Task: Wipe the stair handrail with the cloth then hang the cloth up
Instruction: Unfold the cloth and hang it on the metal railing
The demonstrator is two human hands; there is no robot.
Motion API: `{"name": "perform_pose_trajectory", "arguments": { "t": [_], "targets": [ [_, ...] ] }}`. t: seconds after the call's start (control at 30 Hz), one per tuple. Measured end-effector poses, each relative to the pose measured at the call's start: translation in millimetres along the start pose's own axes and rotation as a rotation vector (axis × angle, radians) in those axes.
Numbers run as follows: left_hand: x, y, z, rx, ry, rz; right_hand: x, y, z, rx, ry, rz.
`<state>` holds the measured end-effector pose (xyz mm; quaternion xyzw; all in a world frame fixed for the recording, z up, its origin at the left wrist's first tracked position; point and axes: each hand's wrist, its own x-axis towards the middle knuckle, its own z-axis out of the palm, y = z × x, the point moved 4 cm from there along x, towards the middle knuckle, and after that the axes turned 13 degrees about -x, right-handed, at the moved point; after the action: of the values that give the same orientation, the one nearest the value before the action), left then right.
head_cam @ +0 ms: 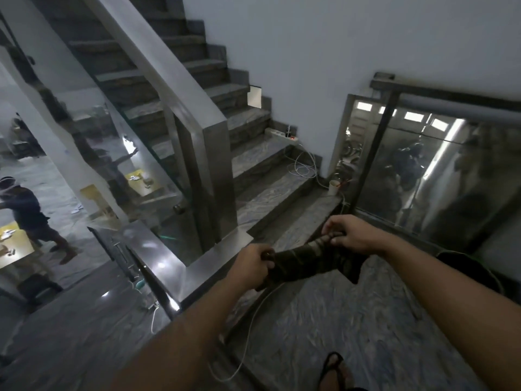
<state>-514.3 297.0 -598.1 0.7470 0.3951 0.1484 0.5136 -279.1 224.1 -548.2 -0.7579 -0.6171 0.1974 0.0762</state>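
Between the two hands, a dark mottled cloth [307,259] is stretched into a thick, soft roll, its long axis running from lower left to upper right. The left hand [251,268] grips the lower end with fingers curled tight around it; the right hand [349,235] holds the upper end, fingers bent over the fabric and pinching it. A loose corner of the cloth hangs below the right wrist, folded and limp.

Just to the left of the left hand lies the flat, brushed-metal handrail [214,258], a broad rectangular bar with a dull shine that bends at a square corner and rises as a post [217,179] ahead of the hands. The cloth is near the rail but apart from it. Glass panels [93,153] fill the frame under the rail, reflective and smooth. Beyond the hands, veined stone stairs [262,167] climb away. Below the forearms a thin white cable [248,334] trails over the marbled landing floor.
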Motion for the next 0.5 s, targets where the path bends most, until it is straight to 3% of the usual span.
{"name": "perform_pose_trajectory", "arguments": {
  "t": [0.2, 0.33, 0.5],
  "targets": [
    [43, 49, 7, -0.090, -0.194, -0.003, 9, 22, -58, 0.146, 0.059, 0.072],
    [78, 79, 13, 0.039, -0.186, 0.085, 22, 46, -91, 0.233, 0.085, 0.113],
    [136, 123, 20, -0.108, -0.207, 0.070, 43, 89, -126, 0.411, 0.066, 0.119]
  ]
}}
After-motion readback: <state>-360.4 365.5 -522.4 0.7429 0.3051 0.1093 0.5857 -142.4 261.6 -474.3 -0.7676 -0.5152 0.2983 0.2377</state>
